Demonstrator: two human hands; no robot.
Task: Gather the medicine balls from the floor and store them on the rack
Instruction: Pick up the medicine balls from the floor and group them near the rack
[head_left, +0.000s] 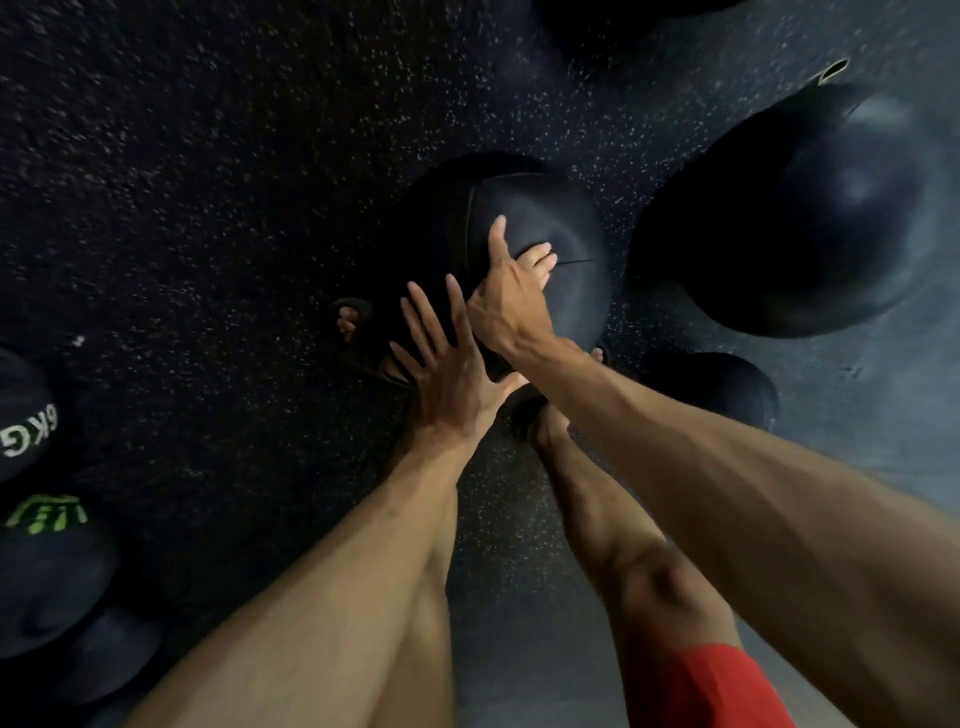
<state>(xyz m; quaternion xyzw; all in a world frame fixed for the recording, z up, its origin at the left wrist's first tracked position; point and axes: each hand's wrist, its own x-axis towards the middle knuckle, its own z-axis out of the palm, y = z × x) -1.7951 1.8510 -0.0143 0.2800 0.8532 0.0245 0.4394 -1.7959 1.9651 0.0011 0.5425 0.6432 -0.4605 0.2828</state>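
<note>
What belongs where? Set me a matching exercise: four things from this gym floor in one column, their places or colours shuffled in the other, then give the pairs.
Things
1. medicine ball marked 6KG
2. large glossy ball
3. seamed medicine ball
4. shorts

Places or colours
A. under the right hand
B. red, at the bottom of the view
C. at the left edge of the view
D. on the floor at the upper right

Pairs: 1-C, 2-D, 3-A, 4-B
</note>
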